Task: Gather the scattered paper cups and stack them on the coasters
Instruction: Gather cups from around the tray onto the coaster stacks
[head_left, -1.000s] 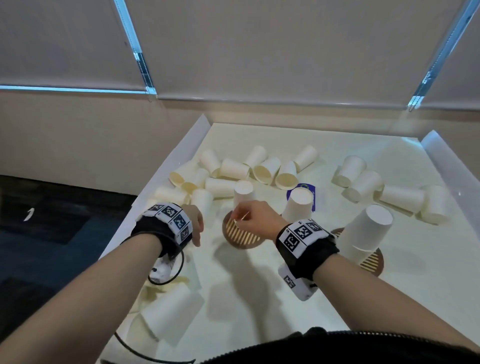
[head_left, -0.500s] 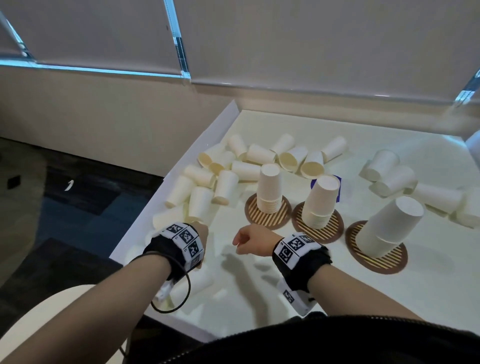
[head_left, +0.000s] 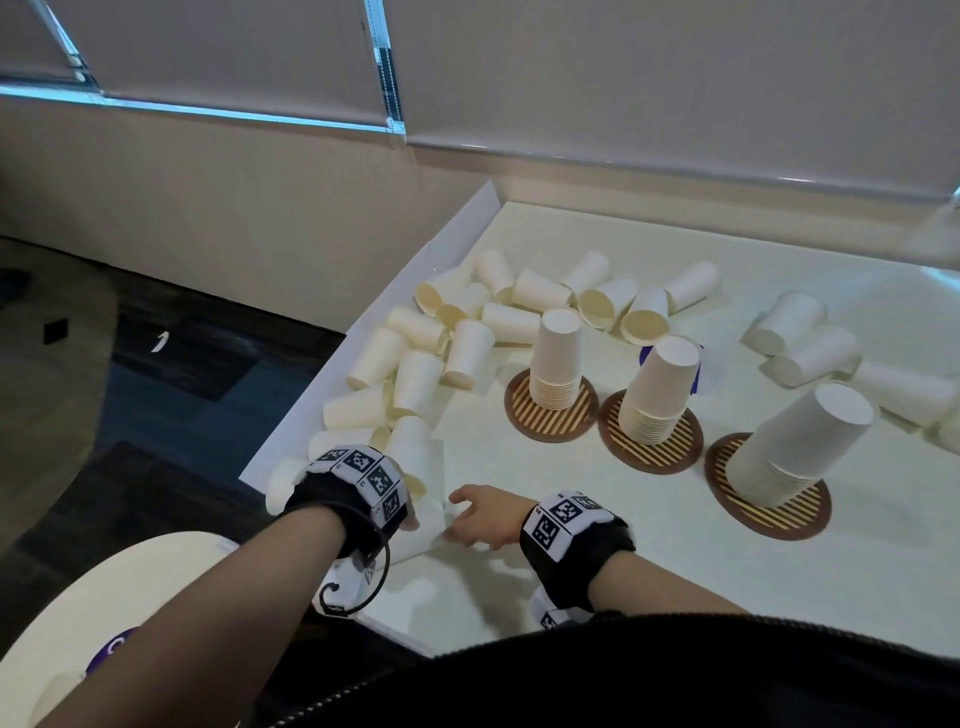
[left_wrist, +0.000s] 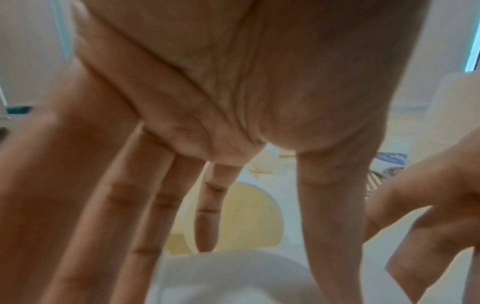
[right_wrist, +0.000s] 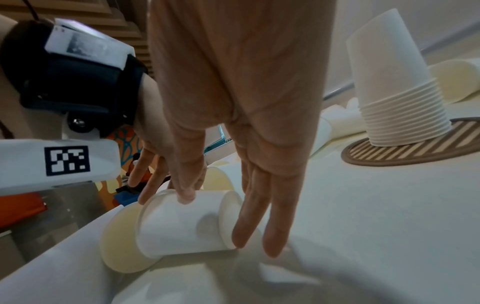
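Both hands (head_left: 480, 517) lower, fingers (right_wrist: 249, 224) outstretched

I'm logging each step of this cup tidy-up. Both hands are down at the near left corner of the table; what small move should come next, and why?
Probably close the right hand round the paper cup lying on its side under its fingers, for a firm grip. Thumb and fingers already bracket it without curling. The left hand hangs open beside it, and three stacks wait on coasters.
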